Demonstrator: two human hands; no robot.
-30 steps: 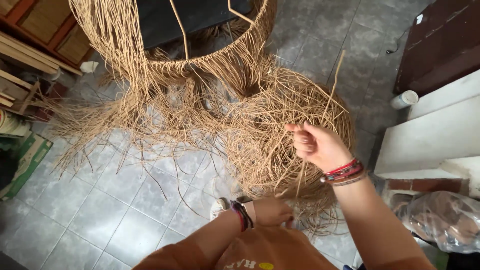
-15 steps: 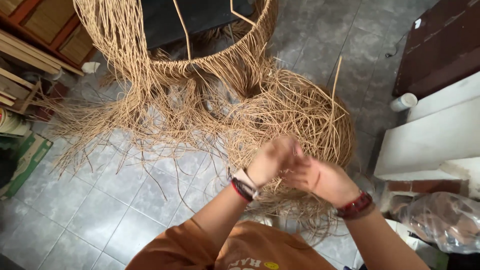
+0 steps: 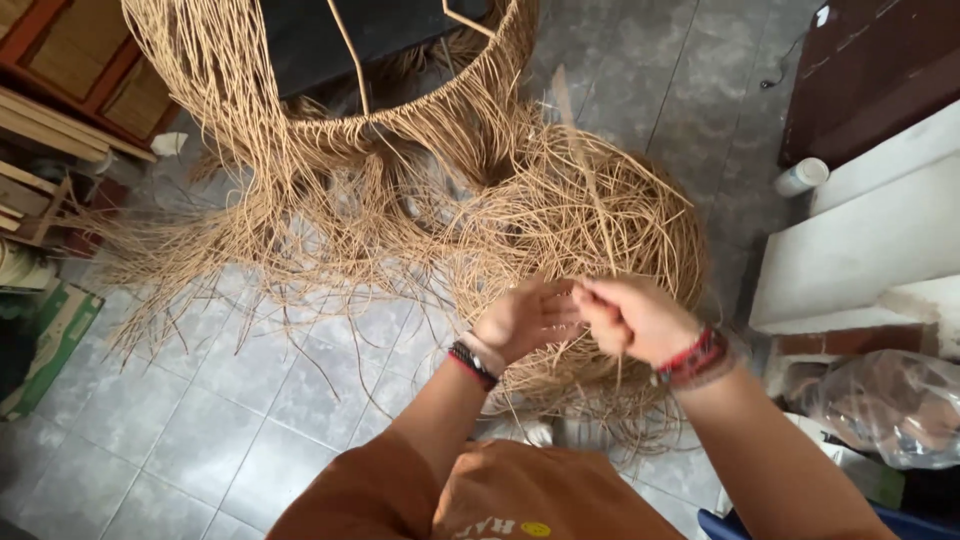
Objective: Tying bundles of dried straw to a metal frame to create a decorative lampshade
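My left hand and my right hand meet fingertip to fingertip above a loose bundle of tan rattan strands coiled on the floor. Both pinch the same long rattan strand, which sticks up and away from my fingers. Further off stands a round woven rattan frame with many unwoven strands hanging from its rim and spreading over the tiles. A dark bracelet circles my left wrist, red and dark bands my right.
Grey floor tiles lie around the strands. Wooden frames and panels lean at the left, with a green box below. A white step, a small white cup and a plastic bag sit at the right.
My left hand rose from near my lap to join my right hand. The right hand came down and inward, and the held strand swung toward the middle.
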